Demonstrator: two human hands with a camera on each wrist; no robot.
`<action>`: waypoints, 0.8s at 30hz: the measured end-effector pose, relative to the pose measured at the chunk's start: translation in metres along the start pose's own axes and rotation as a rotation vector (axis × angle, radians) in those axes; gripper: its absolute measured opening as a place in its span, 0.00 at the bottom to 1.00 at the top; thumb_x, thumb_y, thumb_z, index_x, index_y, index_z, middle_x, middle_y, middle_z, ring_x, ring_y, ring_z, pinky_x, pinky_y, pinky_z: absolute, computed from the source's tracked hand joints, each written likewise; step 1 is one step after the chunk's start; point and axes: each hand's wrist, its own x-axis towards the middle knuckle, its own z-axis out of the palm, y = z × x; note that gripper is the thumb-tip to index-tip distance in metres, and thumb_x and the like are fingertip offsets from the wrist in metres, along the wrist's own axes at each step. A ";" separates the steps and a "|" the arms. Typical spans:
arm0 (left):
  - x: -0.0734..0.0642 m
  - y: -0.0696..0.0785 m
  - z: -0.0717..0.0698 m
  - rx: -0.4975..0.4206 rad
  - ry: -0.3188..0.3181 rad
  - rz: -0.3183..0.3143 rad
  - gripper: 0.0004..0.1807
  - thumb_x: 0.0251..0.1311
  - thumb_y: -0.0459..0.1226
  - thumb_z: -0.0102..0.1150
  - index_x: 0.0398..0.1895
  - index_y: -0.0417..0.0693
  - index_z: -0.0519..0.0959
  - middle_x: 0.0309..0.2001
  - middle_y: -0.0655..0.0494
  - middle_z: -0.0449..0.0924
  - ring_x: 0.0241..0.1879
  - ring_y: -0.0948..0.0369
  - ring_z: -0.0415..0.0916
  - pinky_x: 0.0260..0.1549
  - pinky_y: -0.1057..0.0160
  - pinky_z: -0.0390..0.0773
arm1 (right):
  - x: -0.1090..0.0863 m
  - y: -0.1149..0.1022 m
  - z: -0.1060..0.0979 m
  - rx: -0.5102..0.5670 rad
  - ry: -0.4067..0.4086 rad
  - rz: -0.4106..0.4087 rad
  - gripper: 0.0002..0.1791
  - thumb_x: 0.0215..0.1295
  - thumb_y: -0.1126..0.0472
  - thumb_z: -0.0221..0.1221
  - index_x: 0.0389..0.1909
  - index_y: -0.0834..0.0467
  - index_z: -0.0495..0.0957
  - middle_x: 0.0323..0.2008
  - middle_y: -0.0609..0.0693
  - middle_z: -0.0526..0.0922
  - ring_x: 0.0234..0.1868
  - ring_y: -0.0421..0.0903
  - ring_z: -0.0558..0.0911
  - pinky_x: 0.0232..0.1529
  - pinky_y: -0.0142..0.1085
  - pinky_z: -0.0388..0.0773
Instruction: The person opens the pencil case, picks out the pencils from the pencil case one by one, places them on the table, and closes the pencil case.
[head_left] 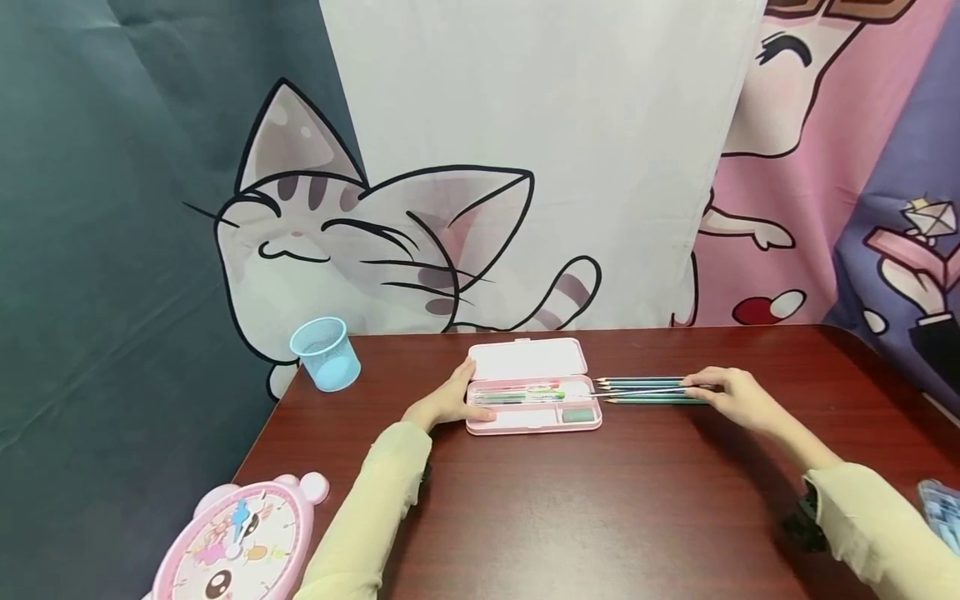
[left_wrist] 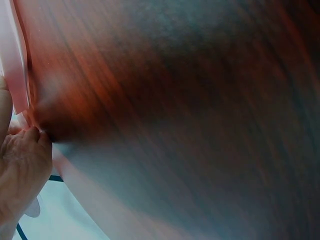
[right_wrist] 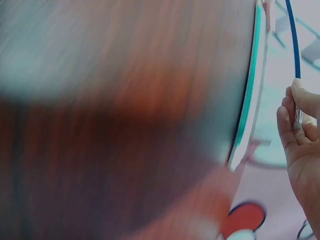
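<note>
A pink pencil case [head_left: 540,430] lies with its lid [head_left: 528,360] folded back. Several slim pens or pencils [head_left: 517,398] fill its long compartment, and a grey-green eraser [head_left: 577,414] sits in the front right one. My left hand [head_left: 448,400] holds the case's left end, thumb over the near edge and fingers by the lid. To the right, my right hand [head_left: 738,398] pinches a blue pencil [right_wrist: 294,40] near its eraser end, its tip pointing left at the case. Beneath it, several teal and blue pencils [head_left: 645,402] lie side by side on the table.
A light blue mesh cup [head_left: 333,362] stands at the table's back left corner. At the front left is a pink animal-shaped clock [head_left: 247,542]. Something blue-patterned [head_left: 941,512] shows at the right edge. A cartoon curtain [head_left: 622,167] hangs behind the table [head_left: 570,508].
</note>
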 end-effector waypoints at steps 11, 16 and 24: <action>-0.005 0.001 -0.001 -0.051 -0.007 0.032 0.63 0.41 0.54 0.69 0.71 0.38 0.39 0.73 0.46 0.33 0.72 0.52 0.34 0.69 0.52 0.44 | -0.037 0.032 -0.013 -0.052 -0.025 0.113 0.07 0.43 0.67 0.68 0.27 0.59 0.83 0.26 0.53 0.83 0.28 0.22 0.71 0.29 0.15 0.65; -0.002 0.000 -0.001 -0.047 -0.004 0.020 0.61 0.42 0.50 0.70 0.71 0.38 0.39 0.73 0.46 0.33 0.72 0.52 0.34 0.69 0.51 0.45 | -0.035 0.034 -0.003 -0.094 0.038 0.028 0.09 0.38 0.71 0.69 0.23 0.58 0.81 0.22 0.46 0.79 0.24 0.27 0.68 0.26 0.21 0.65; -0.002 0.001 0.000 0.016 0.001 -0.013 0.58 0.46 0.48 0.68 0.71 0.40 0.38 0.73 0.48 0.32 0.72 0.54 0.35 0.69 0.53 0.46 | -0.010 0.023 0.006 -0.104 0.069 0.027 0.09 0.39 0.70 0.69 0.24 0.58 0.81 0.24 0.48 0.78 0.26 0.33 0.70 0.27 0.25 0.66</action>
